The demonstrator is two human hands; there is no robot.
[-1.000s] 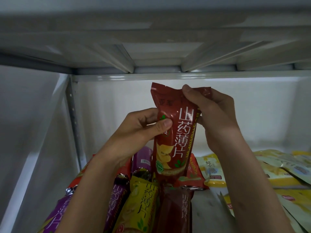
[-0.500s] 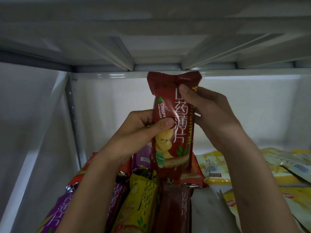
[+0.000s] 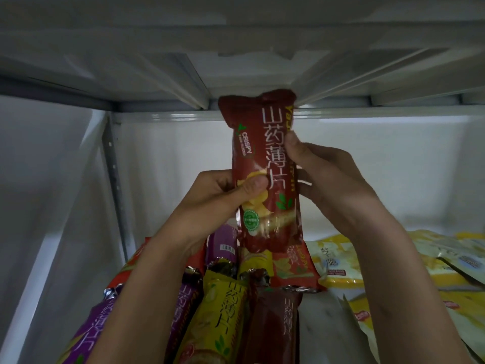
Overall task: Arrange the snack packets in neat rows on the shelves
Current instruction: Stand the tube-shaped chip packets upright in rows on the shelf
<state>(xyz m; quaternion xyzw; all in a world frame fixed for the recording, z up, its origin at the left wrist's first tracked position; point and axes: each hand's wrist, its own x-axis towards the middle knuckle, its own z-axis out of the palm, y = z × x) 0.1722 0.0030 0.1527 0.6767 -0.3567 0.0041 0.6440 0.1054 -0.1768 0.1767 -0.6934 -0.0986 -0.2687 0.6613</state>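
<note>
A long dark red snack packet (image 3: 265,153) with white characters stands upright in the air, its top close to the underside of the upper shelf. My left hand (image 3: 217,203) grips its left edge, thumb across the front. My right hand (image 3: 325,174) holds its right edge, thumb on the front. Below them, long packets lie side by side on the shelf (image 3: 320,324): purple (image 3: 89,334), yellow (image 3: 223,308), dark red (image 3: 275,321) and orange-red (image 3: 294,266).
Flat pale yellow packets (image 3: 338,261) lie in a loose heap on the right of the shelf. A white upright post (image 3: 115,179) stands at the back left corner. The ribbed underside of the upper shelf (image 3: 236,61) hangs close overhead. Bare marbled shelf surface shows between the two groups.
Both hands have raised the dark red packet and turned it upright; its top now reaches the upper shelf's edge. My right hand has slid from the packet's top down to its side.
</note>
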